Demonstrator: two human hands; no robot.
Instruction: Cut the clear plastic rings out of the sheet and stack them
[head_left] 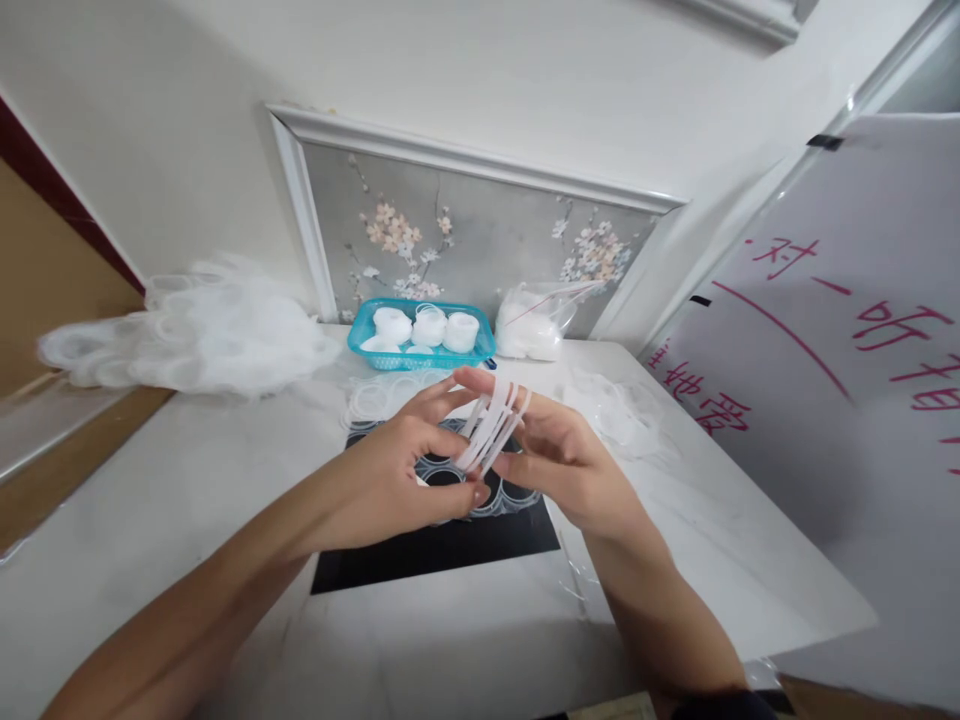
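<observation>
Several thin white rings (491,430) form a loose bundle, stretched between my two hands above the table. My left hand (405,465) is closed on the bundle's left side, with its thumb below and fingers at the top. From the other side, the fingers of my right hand (566,460) grip the same rings, which partly hide the fingertips. Beneath the hands lies a black mat (435,565), with translucent rings (442,482) spread over its far part. More clear rings (375,397) lie just beyond it. My hands cover part of the mat.
At the back, a teal basket (409,363) holds several white rolls (430,326). A clear bag (532,325) with white contents stands beside it. A big heap of white rings (217,335) sits left; loose rings (619,412) lie right. A whiteboard (825,480) leans along the right edge.
</observation>
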